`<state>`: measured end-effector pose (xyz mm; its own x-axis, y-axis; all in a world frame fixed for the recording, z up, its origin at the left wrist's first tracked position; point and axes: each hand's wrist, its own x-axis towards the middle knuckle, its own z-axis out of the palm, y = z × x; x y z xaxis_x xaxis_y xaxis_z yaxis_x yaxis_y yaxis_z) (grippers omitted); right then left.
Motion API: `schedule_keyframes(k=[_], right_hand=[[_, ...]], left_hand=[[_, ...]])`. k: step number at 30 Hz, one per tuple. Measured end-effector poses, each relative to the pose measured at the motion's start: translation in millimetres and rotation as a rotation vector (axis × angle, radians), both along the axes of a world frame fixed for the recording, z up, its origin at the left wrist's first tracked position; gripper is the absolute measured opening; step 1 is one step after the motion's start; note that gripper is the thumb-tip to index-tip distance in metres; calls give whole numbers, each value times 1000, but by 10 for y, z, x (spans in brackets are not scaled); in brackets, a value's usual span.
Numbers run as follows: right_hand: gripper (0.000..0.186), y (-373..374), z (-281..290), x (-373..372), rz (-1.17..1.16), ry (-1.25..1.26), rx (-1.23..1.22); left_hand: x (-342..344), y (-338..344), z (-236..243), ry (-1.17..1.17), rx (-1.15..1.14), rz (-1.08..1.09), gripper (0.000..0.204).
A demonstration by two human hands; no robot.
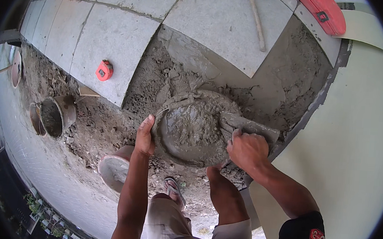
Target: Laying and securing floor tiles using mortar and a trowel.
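A round, mud-coated basin point(164, 149) is tipped over the dirt bed in front of me, with thick wet grey mortar point(195, 124) inside. My left hand point(145, 136) grips its left rim, fingers curled round the edge and thumb up. In my right hand point(248, 150) is a trowel point(258, 129); my fingers close round its handle. The flat grey blade lies across the basin's right side, its left end at the mortar. Mortar hides most of the basin's inside.
Large pale tiles point(112, 37) cover the far floor, bearing a red tape measure point(104, 70) and a mallet point(255, 21). Buckets point(57, 115) and another bucket point(115, 169) stand to the left. A pale wall point(347, 145) closes the right side. A red case point(323, 13) lies far right.
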<state>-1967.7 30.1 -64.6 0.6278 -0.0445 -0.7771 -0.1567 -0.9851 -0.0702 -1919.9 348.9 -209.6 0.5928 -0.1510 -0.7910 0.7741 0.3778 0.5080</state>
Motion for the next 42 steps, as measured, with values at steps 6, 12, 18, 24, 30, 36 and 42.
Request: schedule_keyframes(k=[6,12,18,24,30,36,42], right_hand=[[46,-228,-86,-223,80,-222,33],[41,-112,-29,-449,46,-380,-26],[44,-82,184,-986,-102,-420,-64],[47,221,-131,-810,-229,-410,61],[48,164,-409,-762,-351,-436,271],[40,30,-353,-1129,-442,-452,343],[35,-77,-318,-1392,-597,-483,392]], left_hand=[[39,-172,-154,-60,-54,-81,56],[27,-256,13,-114,-99,31,40],[-113,-138,112,-166,-88,77,38],[-187,-270,-86,-249,1,234,39],[-232,-413,165,-311,-8,196,35],[-194,-275,-41,-267,-22,222,27],[-164,-202,-24,-264,-87,141,29]])
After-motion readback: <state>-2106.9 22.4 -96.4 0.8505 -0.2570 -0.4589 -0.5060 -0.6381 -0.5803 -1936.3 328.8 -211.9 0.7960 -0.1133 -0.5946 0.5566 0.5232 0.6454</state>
